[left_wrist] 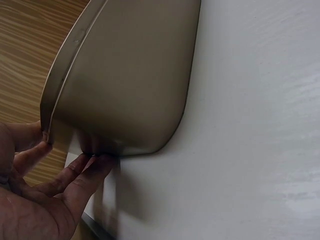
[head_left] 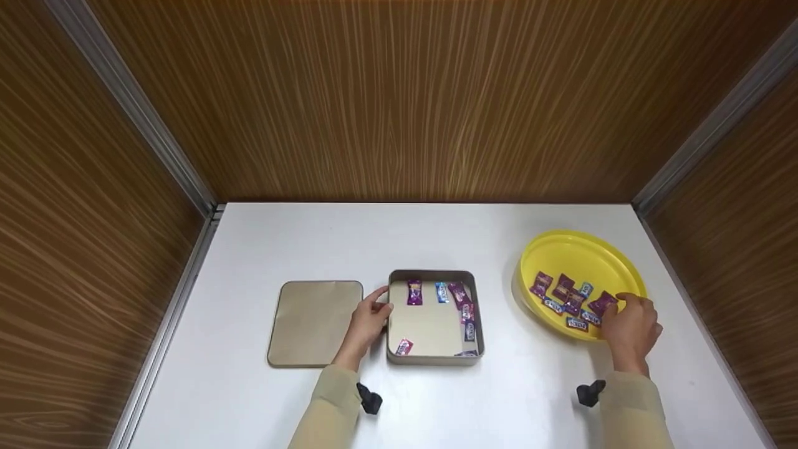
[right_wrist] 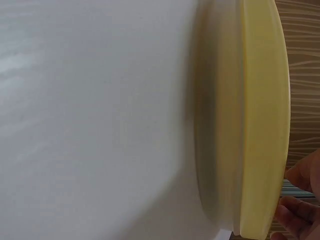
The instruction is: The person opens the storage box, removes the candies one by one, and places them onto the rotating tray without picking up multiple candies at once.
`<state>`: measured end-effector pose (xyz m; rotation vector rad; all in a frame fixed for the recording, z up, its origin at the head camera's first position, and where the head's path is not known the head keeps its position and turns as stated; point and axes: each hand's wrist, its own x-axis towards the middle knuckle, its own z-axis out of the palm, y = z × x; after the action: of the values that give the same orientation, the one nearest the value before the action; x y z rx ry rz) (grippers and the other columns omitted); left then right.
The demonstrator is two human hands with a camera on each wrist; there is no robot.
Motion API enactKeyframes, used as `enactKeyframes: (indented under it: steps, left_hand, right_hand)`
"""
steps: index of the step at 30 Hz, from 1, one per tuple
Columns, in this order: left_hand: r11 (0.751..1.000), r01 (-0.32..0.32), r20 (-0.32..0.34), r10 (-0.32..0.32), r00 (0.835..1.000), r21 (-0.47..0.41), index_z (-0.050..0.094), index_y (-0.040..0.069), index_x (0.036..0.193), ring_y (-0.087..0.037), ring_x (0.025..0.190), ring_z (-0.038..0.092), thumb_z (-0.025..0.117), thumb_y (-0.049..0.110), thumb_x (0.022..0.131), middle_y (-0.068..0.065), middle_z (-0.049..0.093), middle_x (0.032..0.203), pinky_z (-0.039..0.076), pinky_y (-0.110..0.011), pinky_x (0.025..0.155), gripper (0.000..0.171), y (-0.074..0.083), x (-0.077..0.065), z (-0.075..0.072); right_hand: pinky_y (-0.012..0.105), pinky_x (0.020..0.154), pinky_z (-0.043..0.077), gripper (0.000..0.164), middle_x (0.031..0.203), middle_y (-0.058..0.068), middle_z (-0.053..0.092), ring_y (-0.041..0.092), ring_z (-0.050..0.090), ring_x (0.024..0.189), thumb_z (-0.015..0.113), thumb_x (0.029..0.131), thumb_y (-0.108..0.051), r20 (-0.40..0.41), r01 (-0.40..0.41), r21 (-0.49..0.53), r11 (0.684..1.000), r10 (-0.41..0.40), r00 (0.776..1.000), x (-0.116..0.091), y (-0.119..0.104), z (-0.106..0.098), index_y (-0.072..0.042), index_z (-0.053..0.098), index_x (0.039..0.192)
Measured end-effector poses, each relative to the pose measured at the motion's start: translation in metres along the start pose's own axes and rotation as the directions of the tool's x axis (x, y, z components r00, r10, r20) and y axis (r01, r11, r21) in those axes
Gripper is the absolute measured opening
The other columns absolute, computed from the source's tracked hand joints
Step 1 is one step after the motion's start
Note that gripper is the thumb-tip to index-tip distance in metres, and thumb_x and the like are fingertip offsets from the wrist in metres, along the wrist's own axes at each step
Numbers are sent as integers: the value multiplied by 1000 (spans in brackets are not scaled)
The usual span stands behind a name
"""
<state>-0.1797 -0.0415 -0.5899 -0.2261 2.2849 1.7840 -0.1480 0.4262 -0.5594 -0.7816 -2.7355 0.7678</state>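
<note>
A tan square tin box [head_left: 430, 360] stands open at the table's middle, holding several wrapped candies along its edges. My left hand [head_left: 368, 321] grips its left side, with the thumb at the rim. Closer in, the left wrist view shows bent fingers [left_wrist: 82, 177] against the outer wall of the tin. At the right is a round yellow tub lid [head_left: 564, 249] with several purple and small blue-white candies on it. My right hand [head_left: 631, 327] reaches over its near right rim and pinches a purple-wrapped candy [head_left: 601, 304]; in the right wrist view the yellow rim hides the fingertips.
A flat tan tin lid [head_left: 315, 324] lies on the white table [head_left: 436, 237] left of the box. Wood-patterned panels [head_left: 399, 100] enclose the back and both sides. Inside the box, a purple candy [head_left: 414, 292] lies near the back wall.
</note>
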Motion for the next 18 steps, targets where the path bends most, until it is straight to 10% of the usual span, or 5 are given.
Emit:
enactKeyframes:
  steps: [8, 18]
  left_hand:
    - [1000, 2, 4, -2, 1000, -17, 49, 12, 145, -24, 97, 60, 57, 13, 99, -14, 61, 110, 53, -36, 80, 47, 0, 1, 0]
    - [1000, -16, 3, 16, 1000, -20, 49, 10, 145, -23, 97, 61, 57, 11, 98, -14, 62, 110, 53, -35, 80, 47, -2, 2, 0]
  right_hand:
    - [62, 93, 34, 30, 118, 30, 52, 46, 49, 109, 54, 96, -10, -103, 139, 47, 989, -134, 986, -13, -25, 3, 9, 61, 118]
    - [56, 82, 47, 20, 110, 27, 57, 45, 58, 97, 66, 87, 1, -154, 408, 120, 905, -389, 908, -41, -67, 27, 8, 66, 106]
